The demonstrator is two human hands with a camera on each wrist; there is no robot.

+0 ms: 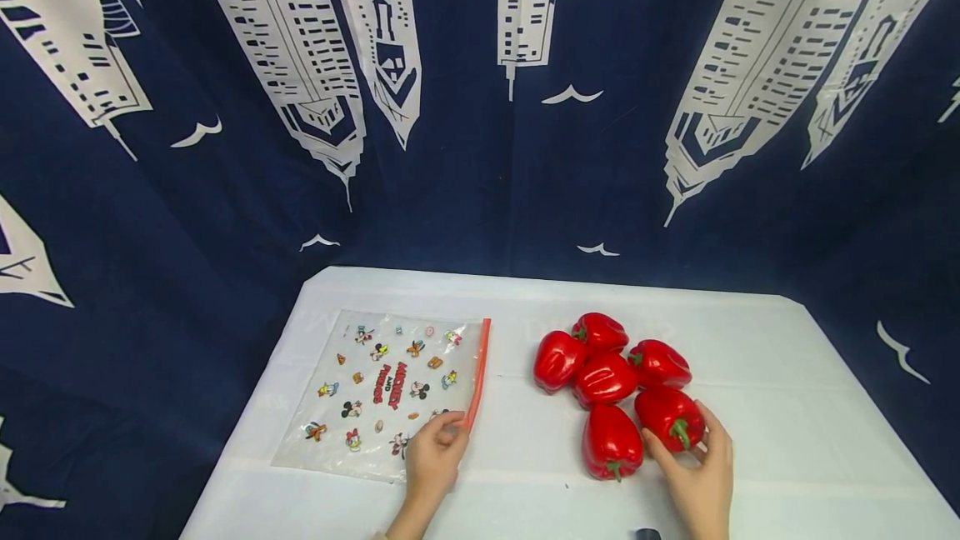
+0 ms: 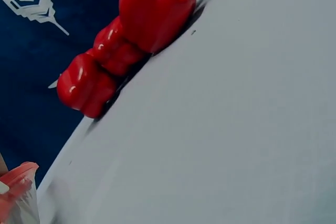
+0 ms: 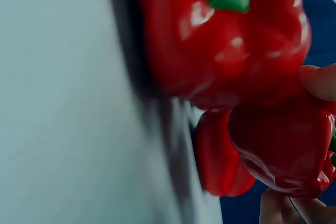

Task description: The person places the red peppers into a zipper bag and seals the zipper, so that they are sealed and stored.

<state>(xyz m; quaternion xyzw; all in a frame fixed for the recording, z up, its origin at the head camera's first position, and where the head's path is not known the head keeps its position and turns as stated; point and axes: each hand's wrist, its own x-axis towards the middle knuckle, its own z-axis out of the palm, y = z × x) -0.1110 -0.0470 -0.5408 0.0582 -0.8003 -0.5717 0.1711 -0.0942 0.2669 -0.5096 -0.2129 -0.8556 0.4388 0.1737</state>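
A clear zip bag (image 1: 360, 432) printed with cartoon figures lies flat on the left of the table. My left hand (image 1: 435, 457) pinches the near end of its orange zip strip (image 1: 480, 365). In the left wrist view, the orange edge (image 2: 21, 174) shows at the lower left with a fingertip on it. My right hand (image 1: 703, 477) grips a glossy red bell pepper (image 1: 663, 411), thumb on one side and fingers round the other. The right wrist view shows this pepper (image 3: 283, 145) between thumb and fingers. Its green stem faces me in the head view.
Several other red bell peppers (image 1: 606, 379) are clustered beside the held one, the nearest pepper (image 1: 611, 440) just to its left. A small dark object (image 1: 647, 534) shows at the bottom edge. Behind the white table (image 1: 787, 407) hangs a dark blue curtain (image 1: 480, 190) with white buildings.
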